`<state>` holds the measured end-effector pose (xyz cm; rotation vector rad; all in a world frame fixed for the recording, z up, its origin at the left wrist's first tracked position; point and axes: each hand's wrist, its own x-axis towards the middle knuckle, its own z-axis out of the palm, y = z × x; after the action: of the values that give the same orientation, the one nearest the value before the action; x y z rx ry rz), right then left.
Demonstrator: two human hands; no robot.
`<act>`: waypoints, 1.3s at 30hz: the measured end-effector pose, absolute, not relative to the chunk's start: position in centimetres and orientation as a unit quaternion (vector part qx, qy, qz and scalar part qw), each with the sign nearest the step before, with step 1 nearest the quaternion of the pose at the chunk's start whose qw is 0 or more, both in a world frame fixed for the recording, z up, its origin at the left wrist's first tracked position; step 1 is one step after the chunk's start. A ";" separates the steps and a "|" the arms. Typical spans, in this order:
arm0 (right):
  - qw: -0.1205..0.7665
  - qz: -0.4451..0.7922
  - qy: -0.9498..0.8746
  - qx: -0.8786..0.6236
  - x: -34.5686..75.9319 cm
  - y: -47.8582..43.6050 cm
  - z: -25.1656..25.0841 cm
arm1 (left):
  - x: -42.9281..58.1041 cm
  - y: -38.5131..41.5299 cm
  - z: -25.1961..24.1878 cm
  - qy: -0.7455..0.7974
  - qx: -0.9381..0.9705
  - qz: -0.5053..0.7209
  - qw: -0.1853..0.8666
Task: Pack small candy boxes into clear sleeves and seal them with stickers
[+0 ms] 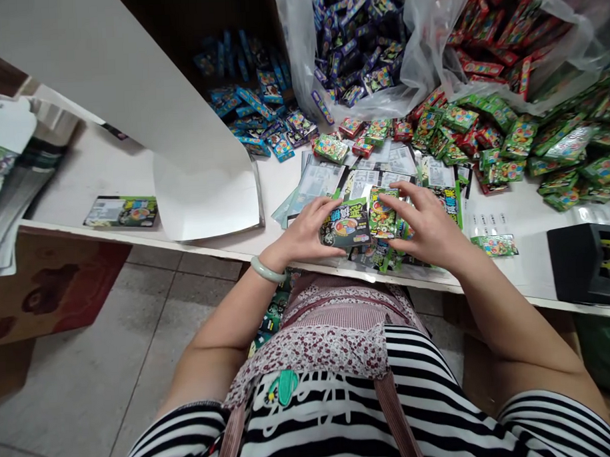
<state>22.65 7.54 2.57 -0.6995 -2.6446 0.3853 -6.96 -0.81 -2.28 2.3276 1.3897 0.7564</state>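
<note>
Near the table's front edge, my left hand (pixel 308 232) is closed on a black and green printed packet (pixel 352 227), thumb along its top and fingers below. Just to the right, my right hand (pixel 427 224) grips a small green candy box (pixel 383 212) between thumb and fingertips, its inner end close to the packet. Whether box and packet touch, I cannot tell. Under both hands lie several flat printed cards and clear bags (pixel 323 178), partly hidden by my fingers.
Behind are heaps of blue boxes (pixel 253 100), purple boxes (pixel 358 40), red boxes (pixel 503 38) and green boxes (pixel 516 138), some in clear plastic bags. A black tape dispenser (pixel 576 262) stands right. A white panel (pixel 208 192) rises left, beside another packet (pixel 121 212).
</note>
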 end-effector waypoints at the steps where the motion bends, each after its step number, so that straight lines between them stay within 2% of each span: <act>1: 0.185 0.147 -0.940 -0.244 22.8 7.6 2.6 | -7.0 -0.8 -2.3 0.489 0.814 0.268 0.161; 7: 0.188 0.178 -0.932 -0.254 23.4 7.5 2.4 | -7.0 -0.9 -2.6 0.511 0.796 0.281 0.164; 16: 0.255 0.192 -0.884 -0.341 22.7 5.6 0.8 | -7.0 -1.0 -3.4 0.563 0.748 0.298 0.182; 22: 0.243 0.185 -0.894 -0.327 22.8 4.9 0.3 | -7.4 -0.9 -3.3 0.585 0.733 0.308 0.162; 27: 0.261 0.215 -0.897 -0.285 24.2 6.4 2.0 | -7.6 -1.1 -2.9 0.574 0.751 0.291 0.149; 29: 0.242 0.215 -0.907 -0.268 24.4 7.2 2.9 | -7.5 -1.2 -2.8 0.558 0.765 0.284 0.148; 34: 0.118 0.224 -0.949 -0.186 23.8 8.5 3.8 | -7.0 -1.3 -2.3 0.514 0.802 0.265 0.153; 39: 0.088 0.227 -0.956 -0.162 23.0 9.8 3.6 | -6.4 -1.2 -1.9 0.492 0.817 0.241 0.182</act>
<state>23.03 9.75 3.61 -0.4818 -2.8467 0.6767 -6.38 -1.23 -1.93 2.3060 1.3890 0.6792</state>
